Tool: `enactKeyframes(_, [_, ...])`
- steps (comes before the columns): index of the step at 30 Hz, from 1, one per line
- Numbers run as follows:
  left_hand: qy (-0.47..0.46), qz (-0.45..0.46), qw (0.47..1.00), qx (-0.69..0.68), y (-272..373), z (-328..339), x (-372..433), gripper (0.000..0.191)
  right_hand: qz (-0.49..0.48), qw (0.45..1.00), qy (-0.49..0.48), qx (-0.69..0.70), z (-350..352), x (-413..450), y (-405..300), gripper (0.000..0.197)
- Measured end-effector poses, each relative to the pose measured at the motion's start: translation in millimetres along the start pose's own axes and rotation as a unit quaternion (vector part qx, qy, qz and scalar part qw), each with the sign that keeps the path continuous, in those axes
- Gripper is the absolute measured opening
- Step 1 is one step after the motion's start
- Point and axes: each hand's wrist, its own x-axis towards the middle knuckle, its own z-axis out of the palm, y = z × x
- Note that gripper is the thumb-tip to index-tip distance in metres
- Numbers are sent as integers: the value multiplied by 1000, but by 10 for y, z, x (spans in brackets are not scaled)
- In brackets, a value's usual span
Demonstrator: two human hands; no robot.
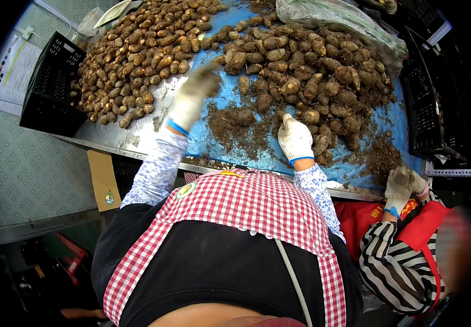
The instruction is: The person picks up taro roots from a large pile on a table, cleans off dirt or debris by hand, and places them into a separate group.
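Observation:
On a metal table partly covered by a blue plastic sheet (227,92) lie two piles of brown taro corms. My left hand (200,83), in a soiled white glove, is blurred between the piles; whether it holds anything cannot be told. My right hand (295,137), in a white knit glove, rests at the near edge of the rootier right pile (313,81), its fingertips by a dark corm or root clump that is partly hidden. Loose roots and soil (239,126) lie between my hands. The left pile (137,61) looks cleaner.
A black plastic crate (53,83) stands at the left; more black crates (423,94) stand at the right. A clear plastic bag (341,22) lies behind the right pile. A co-worker's gloved hands (401,186) are at the near right corner, beside another root heap (382,155).

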Motion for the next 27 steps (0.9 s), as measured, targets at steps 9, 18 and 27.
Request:
enactKeyframes(9, [-206,-124,883,404,-403,696,44,40,-18,1000,2,-7,-148,-88,-124,18])
enactKeyframes(18, [-253,-121,832,-479,-651,397,-184,42,-48,990,99,90,-389,28,-539,19])
enactKeyframes(27, [-324,-171,759,-538,-545,523,-325,41,-166,926,197,277,-387,80,-593,43])
